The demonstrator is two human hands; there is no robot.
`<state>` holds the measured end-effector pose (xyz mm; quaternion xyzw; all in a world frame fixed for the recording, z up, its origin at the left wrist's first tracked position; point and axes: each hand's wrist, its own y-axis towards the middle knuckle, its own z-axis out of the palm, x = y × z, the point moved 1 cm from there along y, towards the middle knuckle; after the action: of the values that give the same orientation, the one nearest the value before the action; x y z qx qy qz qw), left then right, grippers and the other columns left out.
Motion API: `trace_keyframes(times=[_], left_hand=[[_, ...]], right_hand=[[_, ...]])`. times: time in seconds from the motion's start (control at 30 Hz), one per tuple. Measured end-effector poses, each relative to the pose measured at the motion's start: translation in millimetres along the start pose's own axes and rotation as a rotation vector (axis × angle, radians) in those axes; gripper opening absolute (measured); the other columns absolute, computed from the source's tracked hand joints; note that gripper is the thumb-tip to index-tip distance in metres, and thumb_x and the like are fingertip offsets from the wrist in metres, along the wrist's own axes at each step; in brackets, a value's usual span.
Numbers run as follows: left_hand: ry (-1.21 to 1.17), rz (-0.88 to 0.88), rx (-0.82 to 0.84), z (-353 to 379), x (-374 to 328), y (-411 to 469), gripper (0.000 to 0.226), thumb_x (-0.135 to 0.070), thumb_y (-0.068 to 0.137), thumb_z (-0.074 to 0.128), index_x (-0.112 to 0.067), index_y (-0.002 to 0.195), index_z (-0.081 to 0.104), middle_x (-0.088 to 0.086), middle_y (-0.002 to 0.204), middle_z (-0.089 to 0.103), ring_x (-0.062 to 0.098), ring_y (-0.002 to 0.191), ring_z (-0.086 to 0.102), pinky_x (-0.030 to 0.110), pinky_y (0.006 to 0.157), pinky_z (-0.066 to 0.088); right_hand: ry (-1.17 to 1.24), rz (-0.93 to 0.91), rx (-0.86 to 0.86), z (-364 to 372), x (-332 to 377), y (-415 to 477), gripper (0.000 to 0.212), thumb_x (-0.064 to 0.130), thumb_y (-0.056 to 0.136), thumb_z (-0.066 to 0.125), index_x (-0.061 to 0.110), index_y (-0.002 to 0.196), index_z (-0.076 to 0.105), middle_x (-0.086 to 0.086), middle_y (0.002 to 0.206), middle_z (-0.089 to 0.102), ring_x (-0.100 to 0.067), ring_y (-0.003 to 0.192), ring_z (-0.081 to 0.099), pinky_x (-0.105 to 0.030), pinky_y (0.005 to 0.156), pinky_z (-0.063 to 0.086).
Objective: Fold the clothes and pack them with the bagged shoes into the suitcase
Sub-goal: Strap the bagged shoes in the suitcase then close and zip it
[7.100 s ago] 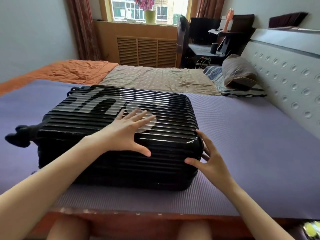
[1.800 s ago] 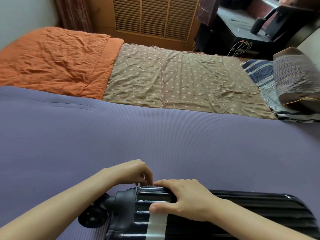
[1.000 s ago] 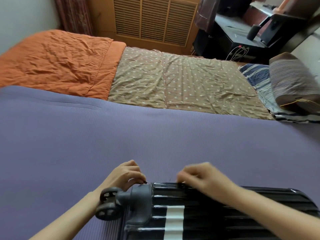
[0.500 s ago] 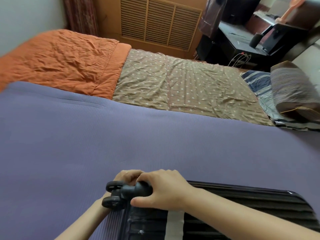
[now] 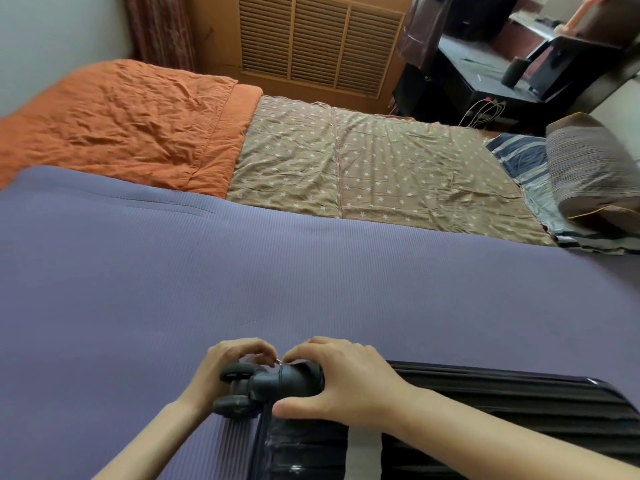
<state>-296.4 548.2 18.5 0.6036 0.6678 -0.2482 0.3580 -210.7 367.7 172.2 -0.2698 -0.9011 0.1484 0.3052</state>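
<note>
Head view, looking down over a bed. The black ribbed suitcase (image 5: 485, 410) lies closed at the lower right of my view, resting on a purple ribbed mat (image 5: 311, 289). Its wheeled corner points left, and a pale stripe (image 5: 363, 452) crosses its near face.

Both hands meet at that corner. The right hand (image 5: 343, 379) grips the corner housing, its fingers curled over the top edge and its thumb pressed against the near side. The left hand (image 5: 232, 367) sits just behind the twin caster wheels (image 5: 232, 405) with its fingers curled inward. The fingertips of the two hands nearly touch. Between them I see a small metal zip pull (image 5: 278, 361). I cannot tell whether the left fingers pinch it or which hand holds it. Both forearms enter from the bottom edge.

Beyond the mat, an orange quilt (image 5: 121, 123) lies at the far left, beside a brown star-printed sheet (image 5: 363, 168). A striped pillow (image 5: 588, 171) rests on blue striped bedding (image 5: 519, 157) at the far right. A louvred wooden panel (image 5: 318, 43) lines the back wall, and a dark desk (image 5: 485, 74) stands to its right.
</note>
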Motion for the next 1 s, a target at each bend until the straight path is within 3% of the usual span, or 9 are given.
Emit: trace_keyframes(times=[0.1, 0.23, 0.53, 0.73, 0.8, 0.9, 1.0], left_hand=[[-0.059, 0.036, 0.037, -2.5, -0.8, 8.1, 0.005, -0.038, 0.082, 0.066, -0.037, 0.087, 0.065, -0.020, 0.089, 0.067, 0.003, 0.086, 0.066, 0.031, 0.075, 0.055], [-0.131, 0.010, -0.011, -0.4, 5.1, -2.1, 0.008, -0.041, 0.079, 0.064, -0.037, 0.085, 0.068, -0.016, 0.088, 0.068, 0.008, 0.086, 0.066, 0.033, 0.075, 0.054], [-0.231, -0.040, -0.070, 3.3, -6.2, -18.7, 0.018, -0.036, 0.071, 0.063, -0.043, 0.087, 0.067, -0.018, 0.082, 0.069, 0.005, 0.077, 0.067, 0.019, 0.069, 0.051], [-0.193, -0.020, -0.171, 6.3, -8.2, -23.0, 0.012, -0.034, 0.074, 0.058, -0.043, 0.079, 0.066, -0.017, 0.088, 0.064, 0.004, 0.082, 0.063, 0.023, 0.072, 0.049], [-0.166, -0.016, -0.215, 4.8, -4.9, -29.3, 0.010, -0.034, 0.076, 0.057, -0.041, 0.077, 0.064, -0.017, 0.091, 0.062, 0.001, 0.083, 0.061, 0.020, 0.070, 0.048], [-0.162, -0.051, -0.261, 2.0, 4.5, -54.4, 0.015, -0.046, 0.078, 0.057, -0.047, 0.090, 0.065, -0.019, 0.099, 0.058, -0.001, 0.090, 0.058, 0.011, 0.072, 0.046], [-0.192, -0.093, -0.324, 8.4, 3.4, -80.9, 0.022, -0.051, 0.073, 0.063, -0.048, 0.094, 0.067, -0.017, 0.098, 0.058, 0.002, 0.093, 0.058, 0.011, 0.076, 0.045]], right_hand=[[0.025, 0.102, 0.029, -8.3, -15.7, -9.2, 0.079, 0.077, 0.068, 0.059, 0.040, 0.135, 0.042, 0.022, 0.134, 0.046, -0.005, 0.121, 0.046, -0.030, 0.104, 0.034], [-0.015, 0.126, 0.046, -7.1, -25.5, -19.3, 0.078, 0.082, 0.064, 0.056, 0.041, 0.129, 0.044, 0.020, 0.121, 0.054, -0.003, 0.110, 0.050, -0.024, 0.091, 0.035], [-0.020, 0.134, 0.065, -3.7, -23.8, -18.1, 0.078, 0.082, 0.063, 0.056, 0.041, 0.129, 0.044, 0.023, 0.120, 0.054, 0.000, 0.111, 0.049, -0.025, 0.094, 0.036], [-0.004, 0.174, 0.031, -2.6, -24.8, -17.0, 0.078, 0.084, 0.060, 0.057, 0.043, 0.126, 0.048, 0.023, 0.117, 0.058, -0.004, 0.111, 0.053, -0.024, 0.088, 0.039], [-0.024, 0.189, 0.014, -3.9, -24.1, -18.1, 0.084, 0.085, 0.057, 0.056, 0.042, 0.129, 0.049, 0.021, 0.123, 0.058, -0.006, 0.116, 0.053, -0.027, 0.092, 0.039], [-0.043, 0.182, -0.020, -7.4, -23.6, -16.2, 0.080, 0.085, 0.055, 0.056, 0.042, 0.121, 0.057, 0.020, 0.116, 0.063, -0.006, 0.111, 0.056, -0.029, 0.095, 0.043], [-0.001, 0.183, 0.003, -4.9, -25.1, -13.7, 0.080, 0.088, 0.051, 0.056, 0.043, 0.116, 0.058, 0.021, 0.109, 0.063, -0.006, 0.106, 0.058, -0.031, 0.095, 0.045]])
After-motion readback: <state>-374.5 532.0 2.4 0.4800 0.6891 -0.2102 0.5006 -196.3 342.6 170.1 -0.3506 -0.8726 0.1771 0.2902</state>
